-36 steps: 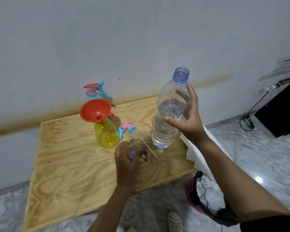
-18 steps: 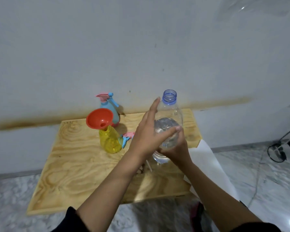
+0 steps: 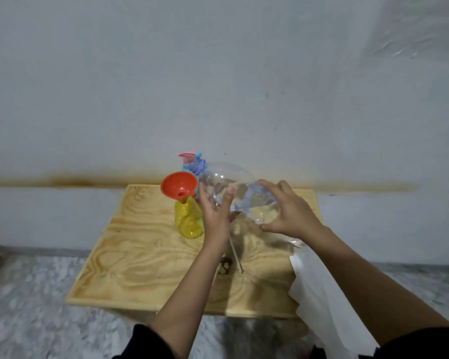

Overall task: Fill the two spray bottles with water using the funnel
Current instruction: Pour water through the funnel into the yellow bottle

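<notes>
The water bottle (image 3: 228, 181) is tipped well over, its blue mouth up behind the orange funnel (image 3: 179, 184) rather than squarely over the bowl, so I reckon a rush of water could miss and run across the desk (image 3: 140, 244). The funnel also sits crooked in the yellow spray bottle (image 3: 188, 222), which looks light enough to tip if bumped. The blue spray bottle (image 3: 186, 164) stands behind, against the wall. The left hand (image 3: 215, 213) cups the bottle's shoulder from below, thumb across the front. The right hand (image 3: 290, 213) grips the base, fingers (image 3: 280, 189) spread and curled round it.
</notes>
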The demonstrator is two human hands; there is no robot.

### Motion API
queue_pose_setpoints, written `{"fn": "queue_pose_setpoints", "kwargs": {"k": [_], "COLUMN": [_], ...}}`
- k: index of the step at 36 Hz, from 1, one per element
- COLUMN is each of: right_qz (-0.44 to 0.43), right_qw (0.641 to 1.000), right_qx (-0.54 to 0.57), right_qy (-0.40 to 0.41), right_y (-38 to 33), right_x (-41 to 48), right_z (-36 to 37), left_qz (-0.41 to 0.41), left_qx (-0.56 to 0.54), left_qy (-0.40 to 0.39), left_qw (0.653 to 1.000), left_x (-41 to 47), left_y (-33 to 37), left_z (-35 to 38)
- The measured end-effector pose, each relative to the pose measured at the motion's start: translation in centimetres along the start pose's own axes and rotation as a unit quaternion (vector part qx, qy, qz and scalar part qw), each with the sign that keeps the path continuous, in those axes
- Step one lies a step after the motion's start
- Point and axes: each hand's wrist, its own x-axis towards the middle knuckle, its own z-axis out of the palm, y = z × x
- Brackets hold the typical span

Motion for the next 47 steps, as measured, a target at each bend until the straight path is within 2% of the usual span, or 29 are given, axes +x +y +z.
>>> {"fn": "queue_pose_setpoints", "kwargs": {"k": [8, 36, 47], "right_qz": [0.029, 0.058, 0.057], "right_qw": [0.993, 0.974, 0.971], "right_qx": [-0.090, -0.175, -0.195], "right_qy": [-0.071, -0.129, -0.129], "right_y": [0.2, -1.5, -1.9], "right_x": [1.2, 3.2, 3.5], "right_z": [-1.7, -3.0, -3.8], "left_qz": [-0.065, -0.116, -0.121], "left_qx": [-0.103, -0.156, -0.170], "left_qy": [0.031, 0.067, 0.070], "left_qw": [0.992, 0.979, 0.976], "left_x": [1.4, 2.7, 3.1], "left_y": [-3.0, -4.0, -4.6], "left_z": [1.4, 1.7, 2.3]}}
